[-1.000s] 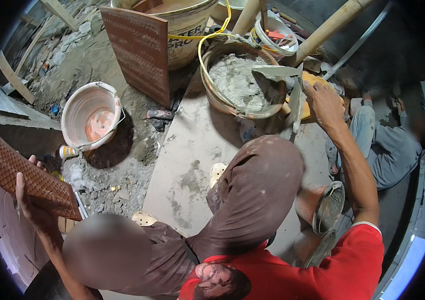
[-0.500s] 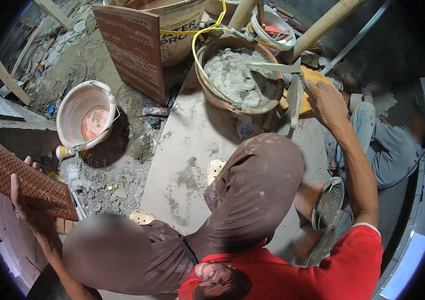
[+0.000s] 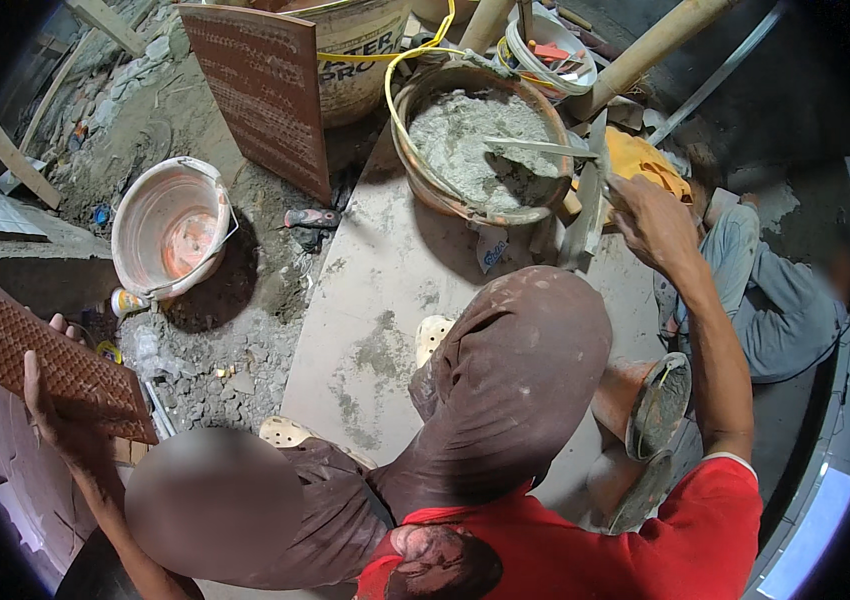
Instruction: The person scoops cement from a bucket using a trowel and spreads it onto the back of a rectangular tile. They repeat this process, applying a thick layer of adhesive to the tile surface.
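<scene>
My left hand [image 3: 57, 405] grips a brown tile [image 3: 50, 350] by its lower edge, with the ridged back facing up. Over at the right, my right hand [image 3: 653, 222] is closed on a trowel [image 3: 540, 147], whose thin grey blade reaches over the rim of a bucket [image 3: 465, 208] and meets the wet grey mortar [image 3: 460, 135] inside. The blade shows nearly edge-on, and a dark hollow lies in the mortar under it. My fingers hide the trowel's handle. Close to that hand, a long grey strip [image 3: 582, 225] stands beside the bucket.
Another tile [image 3: 255, 95] leans against a large pail [image 3: 365, 60]. An emptied-looking white bucket [image 3: 170, 230] stands on rubble at left. Two mortar-stained buckets [image 3: 635, 410] lie near my right arm. A co-worker [image 3: 785, 310] sits at the right. Bamboo poles [image 3: 655, 55] slant overhead.
The trowel blade has turned from a broader face to nearly edge-on and dropped slightly into the mortar. My right hand has shifted a little lower. The left hand and its tile stay put.
</scene>
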`<act>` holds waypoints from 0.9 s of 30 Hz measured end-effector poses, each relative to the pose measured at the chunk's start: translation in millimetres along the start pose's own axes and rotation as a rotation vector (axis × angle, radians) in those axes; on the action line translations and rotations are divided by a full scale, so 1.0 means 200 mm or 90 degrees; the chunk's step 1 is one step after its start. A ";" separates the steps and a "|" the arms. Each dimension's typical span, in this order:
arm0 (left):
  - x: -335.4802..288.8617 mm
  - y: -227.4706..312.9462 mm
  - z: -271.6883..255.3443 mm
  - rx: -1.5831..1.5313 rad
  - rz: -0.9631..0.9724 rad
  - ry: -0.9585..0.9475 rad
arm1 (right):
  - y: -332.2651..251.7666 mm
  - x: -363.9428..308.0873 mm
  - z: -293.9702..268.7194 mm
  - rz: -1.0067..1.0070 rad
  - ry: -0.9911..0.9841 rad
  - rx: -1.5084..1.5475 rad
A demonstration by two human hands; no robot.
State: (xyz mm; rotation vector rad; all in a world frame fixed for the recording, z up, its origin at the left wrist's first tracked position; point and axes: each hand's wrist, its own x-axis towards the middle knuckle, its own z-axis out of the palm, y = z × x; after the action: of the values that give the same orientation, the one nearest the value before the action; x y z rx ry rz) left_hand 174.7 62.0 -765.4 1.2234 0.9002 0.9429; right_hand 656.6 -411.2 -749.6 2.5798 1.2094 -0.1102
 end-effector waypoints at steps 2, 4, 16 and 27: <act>-0.01 0.00 0.03 0.027 -0.005 0.002 | -0.05 0.04 0.05 -0.011 0.008 0.027; -0.02 0.00 0.04 0.038 -0.007 0.006 | -0.02 0.05 0.10 -0.039 -0.013 0.021; 0.01 0.00 0.05 0.006 -0.030 0.017 | 0.05 0.00 -0.05 -0.110 -0.033 0.107; -0.03 0.03 0.04 0.029 -0.015 0.040 | 0.21 0.08 -0.22 -0.149 0.022 -0.257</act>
State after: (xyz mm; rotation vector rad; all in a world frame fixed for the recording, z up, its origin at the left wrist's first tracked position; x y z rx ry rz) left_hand 180.4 54.6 -757.3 1.2242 0.9890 0.9506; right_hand 695.9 -411.5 -700.8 2.0985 1.3807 0.1201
